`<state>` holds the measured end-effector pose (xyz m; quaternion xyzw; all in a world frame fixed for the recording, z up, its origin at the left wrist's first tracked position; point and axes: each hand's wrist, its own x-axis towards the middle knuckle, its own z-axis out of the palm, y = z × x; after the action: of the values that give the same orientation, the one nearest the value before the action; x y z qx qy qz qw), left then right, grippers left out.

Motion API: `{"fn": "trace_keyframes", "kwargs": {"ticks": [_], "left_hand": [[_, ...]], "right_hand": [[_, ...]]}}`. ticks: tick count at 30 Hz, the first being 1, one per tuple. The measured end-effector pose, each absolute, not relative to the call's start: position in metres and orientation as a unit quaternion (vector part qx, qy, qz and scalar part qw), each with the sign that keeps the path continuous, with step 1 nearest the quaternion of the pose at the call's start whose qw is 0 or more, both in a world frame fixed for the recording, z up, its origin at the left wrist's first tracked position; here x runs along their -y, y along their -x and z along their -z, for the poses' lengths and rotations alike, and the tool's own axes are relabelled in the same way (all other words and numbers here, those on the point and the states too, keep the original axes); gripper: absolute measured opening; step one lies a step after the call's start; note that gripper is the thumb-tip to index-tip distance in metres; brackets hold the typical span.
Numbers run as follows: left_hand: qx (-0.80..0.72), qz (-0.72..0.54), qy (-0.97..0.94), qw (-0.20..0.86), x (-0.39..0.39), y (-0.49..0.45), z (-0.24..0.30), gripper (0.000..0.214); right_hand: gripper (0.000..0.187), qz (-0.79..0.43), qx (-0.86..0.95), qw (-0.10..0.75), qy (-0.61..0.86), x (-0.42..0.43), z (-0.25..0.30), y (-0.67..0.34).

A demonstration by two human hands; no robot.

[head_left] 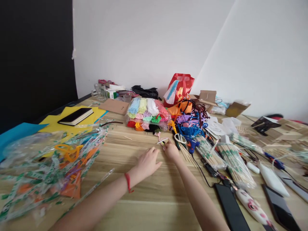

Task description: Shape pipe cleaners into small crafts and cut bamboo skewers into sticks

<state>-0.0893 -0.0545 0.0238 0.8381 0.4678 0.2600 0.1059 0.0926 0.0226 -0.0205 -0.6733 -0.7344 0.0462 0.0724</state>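
Observation:
My left hand (148, 161) rests low over the wooden table, thumb apart from its fingers, with nothing seen in it. Just to its right, my right hand (171, 150) has its fingers closed; what they grip is mostly hidden. By its fingertips lies a thin white and pink strip (161, 140), perhaps pipe cleaner. White-handled scissors (180, 138) lie right beside that hand. Beyond both hands sits a clear bag of colourful pipe-cleaner bundles (149, 112). Several loose wooden sticks (189, 155) are to the right, near a blue glue gun (193, 146).
Crumpled clear wrappers (48, 173) cover the left side, near a black notebook (75, 116) on yellow sheets (50, 120). A red bag (179, 88) stands at the back. On the right are bagged sticks (235, 163), a black phone (231, 207), cables and cardboard pieces (284, 133).

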Motion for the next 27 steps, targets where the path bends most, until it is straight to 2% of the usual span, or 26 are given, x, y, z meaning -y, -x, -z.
{"fn": "trace_keyframes", "kwargs": {"ticks": [3,4,9,15,18,22,27], "left_hand": [[-0.45,-0.24,-0.854,0.107,0.017,0.058,-0.023,0.068],[-0.444,-0.238,-0.857,0.11,0.007,0.051,-0.022,0.071],[-0.416,-0.221,-0.873,0.128,-0.023,0.036,-0.012,0.057],[-0.427,-0.187,-0.873,0.142,-0.045,0.038,-0.005,0.021],[-0.437,-0.176,-0.869,0.149,-0.057,0.033,-0.005,0.018],[-0.45,-0.171,-0.86,0.167,-0.072,0.025,-0.006,0.032],[-0.472,-0.133,-0.843,0.219,-0.087,0.02,-0.008,0.03]], "right_hand": [[0.022,-0.05,0.74,0.07,0.667,-0.024,0.019,-0.094],[0.022,-0.051,0.742,0.07,0.665,-0.024,0.017,-0.095],[0.023,-0.052,0.748,0.076,0.658,-0.016,0.008,-0.113],[0.028,-0.045,0.725,0.073,0.684,0.008,0.006,-0.136],[0.027,-0.043,0.711,0.076,0.697,0.021,0.011,-0.133],[0.029,-0.043,0.69,0.08,0.718,0.032,0.02,-0.114],[0.03,-0.053,0.672,0.08,0.734,0.026,0.026,-0.081]]}}
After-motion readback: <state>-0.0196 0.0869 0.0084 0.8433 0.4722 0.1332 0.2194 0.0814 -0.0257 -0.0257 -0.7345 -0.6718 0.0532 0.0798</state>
